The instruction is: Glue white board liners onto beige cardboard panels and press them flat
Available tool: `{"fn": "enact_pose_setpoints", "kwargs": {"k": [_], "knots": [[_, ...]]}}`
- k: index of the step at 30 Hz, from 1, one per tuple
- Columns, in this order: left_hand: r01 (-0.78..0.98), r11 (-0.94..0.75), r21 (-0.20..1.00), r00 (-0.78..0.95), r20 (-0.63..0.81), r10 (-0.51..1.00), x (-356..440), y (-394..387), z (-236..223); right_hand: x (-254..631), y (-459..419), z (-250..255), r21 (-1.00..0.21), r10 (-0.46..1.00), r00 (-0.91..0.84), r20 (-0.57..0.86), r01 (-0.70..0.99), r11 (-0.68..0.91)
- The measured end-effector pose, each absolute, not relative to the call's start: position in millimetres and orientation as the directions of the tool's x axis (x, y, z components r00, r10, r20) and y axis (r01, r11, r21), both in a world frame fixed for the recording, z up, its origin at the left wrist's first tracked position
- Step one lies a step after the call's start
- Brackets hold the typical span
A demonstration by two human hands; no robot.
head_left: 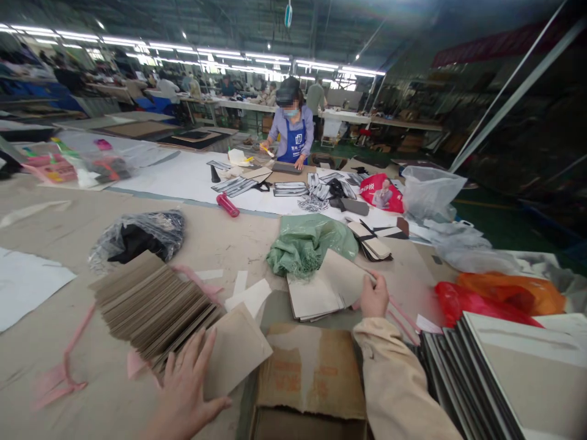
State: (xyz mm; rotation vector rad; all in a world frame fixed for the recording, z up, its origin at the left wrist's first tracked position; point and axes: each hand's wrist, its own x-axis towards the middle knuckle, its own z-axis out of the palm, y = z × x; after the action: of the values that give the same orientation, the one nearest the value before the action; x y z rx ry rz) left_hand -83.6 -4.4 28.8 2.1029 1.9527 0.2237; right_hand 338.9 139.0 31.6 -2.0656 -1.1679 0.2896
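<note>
My left hand (190, 379), its fingers spread, rests at the near end of a fanned row of brown cardboard sheets (156, 305). One loose cardboard sheet (238, 348) leans out beside its fingertips. My right hand (375, 296) pinches the right edge of a pale cardboard sheet (342, 278), which is tilted over a low stack of similar sheets (305, 300). Below, between my forearms, lies a worn brown cardboard box (316, 373) with faded orange print.
A crumpled green sack (312, 241) sits behind the low stack. On the right stand dark-edged boards (463, 379) near red (477, 305) and orange bags (513, 290). A clear plastic bag (172, 235) with black material lies left. Across the table, a co-worker (293, 131) handles pieces.
</note>
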Motion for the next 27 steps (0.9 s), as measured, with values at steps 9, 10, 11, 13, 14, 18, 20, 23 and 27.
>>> {"fn": "enact_pose_setpoints", "kwargs": {"k": [9,10,11,13,14,18,20,23,27], "knots": [[0.668,-0.015,0.744,-0.031,0.048,0.998,-94,-14,62,318,97,150,-0.734,0.882,-0.048,0.468,0.535,0.418],[0.647,-0.013,0.763,-0.038,0.048,0.998,-94,-15,63,307,95,151,-0.716,0.892,-0.233,0.386,0.535,0.449],[0.632,-0.014,0.775,-0.041,0.051,0.998,-94,-17,63,293,94,147,-0.695,0.868,-0.405,0.288,0.535,0.480],[0.614,-0.020,0.789,-0.044,0.059,0.997,-93,-21,63,263,92,128,-0.593,0.718,-0.693,0.068,0.551,0.587],[0.606,-0.025,0.795,-0.043,0.064,0.997,-93,-23,63,248,90,115,-0.564,0.674,-0.739,0.018,0.549,0.617],[0.560,-0.025,0.828,-0.037,0.055,0.998,-89,-35,68,203,82,62,-0.479,0.610,-0.789,-0.073,0.564,0.673],[0.549,-0.010,0.836,-0.033,0.033,0.999,-85,-41,70,192,78,44,-0.445,0.618,-0.783,-0.069,0.578,0.684],[0.514,-0.024,0.857,-0.013,0.036,0.999,-79,-46,67,185,70,31,-0.399,0.710,-0.704,0.005,0.650,0.647],[0.418,-0.070,0.906,0.059,0.050,0.997,-67,-49,58,196,43,28,-0.373,0.838,-0.534,0.112,0.759,0.533]]}}
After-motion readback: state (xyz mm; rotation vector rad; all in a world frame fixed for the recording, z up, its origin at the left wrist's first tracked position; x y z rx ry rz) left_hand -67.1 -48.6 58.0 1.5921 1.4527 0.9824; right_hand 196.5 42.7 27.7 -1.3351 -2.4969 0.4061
